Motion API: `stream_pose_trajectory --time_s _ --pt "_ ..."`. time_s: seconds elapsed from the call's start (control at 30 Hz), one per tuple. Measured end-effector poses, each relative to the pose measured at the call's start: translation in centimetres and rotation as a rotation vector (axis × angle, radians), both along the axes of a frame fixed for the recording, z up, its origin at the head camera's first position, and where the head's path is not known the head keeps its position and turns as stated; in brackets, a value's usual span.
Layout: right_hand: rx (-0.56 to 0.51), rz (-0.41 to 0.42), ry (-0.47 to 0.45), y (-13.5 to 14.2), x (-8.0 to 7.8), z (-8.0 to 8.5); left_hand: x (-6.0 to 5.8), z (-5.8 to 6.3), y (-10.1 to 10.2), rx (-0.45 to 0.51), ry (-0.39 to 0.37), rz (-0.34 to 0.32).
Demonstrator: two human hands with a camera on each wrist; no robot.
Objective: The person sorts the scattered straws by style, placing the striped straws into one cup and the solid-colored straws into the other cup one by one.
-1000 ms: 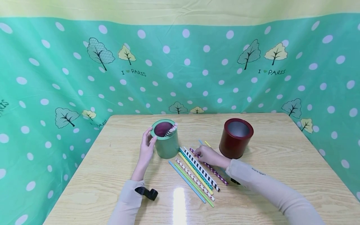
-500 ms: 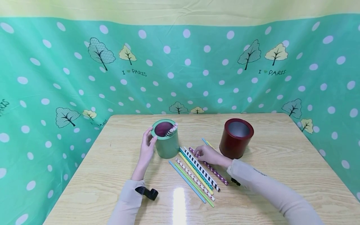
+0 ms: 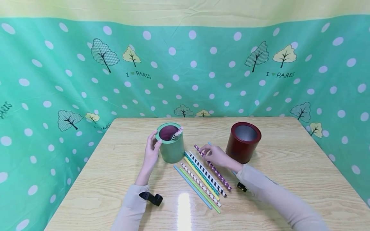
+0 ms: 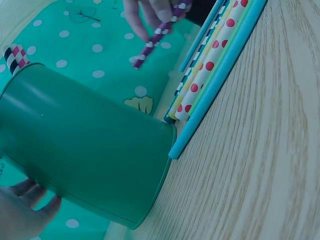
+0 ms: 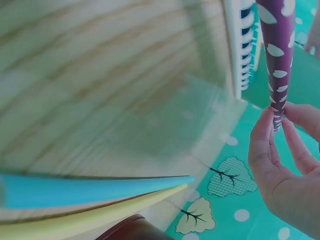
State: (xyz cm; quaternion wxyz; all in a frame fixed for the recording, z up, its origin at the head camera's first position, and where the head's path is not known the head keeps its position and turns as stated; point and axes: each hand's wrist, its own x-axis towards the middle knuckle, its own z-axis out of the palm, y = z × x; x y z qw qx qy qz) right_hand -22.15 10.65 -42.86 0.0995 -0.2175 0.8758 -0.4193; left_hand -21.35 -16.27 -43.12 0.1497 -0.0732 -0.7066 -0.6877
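Note:
My right hand [image 3: 215, 155] pinches a purple paper straw with white spots [image 3: 219, 175] between thumb and fingers near its far end. In the left wrist view this straw [image 4: 150, 46] slants in the air beyond the green can. My left hand [image 3: 151, 150] holds the left side of the green can [image 3: 172, 153], thumb near the rim. Patterned straws [image 3: 177, 132] stick out of that can. Beside the purple straw lie a black-and-white striped straw [image 3: 208, 174], a white straw with red dots [image 3: 200, 185] and a blue straw [image 3: 192, 187], among several others.
A dark red can [image 3: 240, 150] stands upright to the right of my right hand, its mouth facing up. Between them, partly hidden under my arm, lie another blue straw [image 5: 100, 191] and a yellow straw [image 5: 100, 215]. A green dotted curtain [image 3: 185, 64] hangs behind the table.
My right hand has raised the purple straw from the table and drawn it slightly away from the row of straws. My left hand has stayed on the green can.

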Motion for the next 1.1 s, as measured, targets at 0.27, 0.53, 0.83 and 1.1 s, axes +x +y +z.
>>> stream_pose_trajectory --time_s 0.27,0.53,0.83,1.1 --pt "-0.103 -0.02 -0.01 0.1 0.1 1.2 0.0 0.0 0.0 0.009 0.001 0.004" --pt "-0.194 -0.032 0.033 0.1 0.5 2.2 0.1 0.1 0.0 0.014 -0.011 0.005" --pt "-0.205 -0.123 0.044 -0.8 1.4 3.8 0.1 0.1 0.1 0.013 -0.009 0.001" --pt "-0.271 -0.167 0.074 -1.2 1.7 4.3 0.1 0.2 0.1 -0.002 -0.009 0.001"
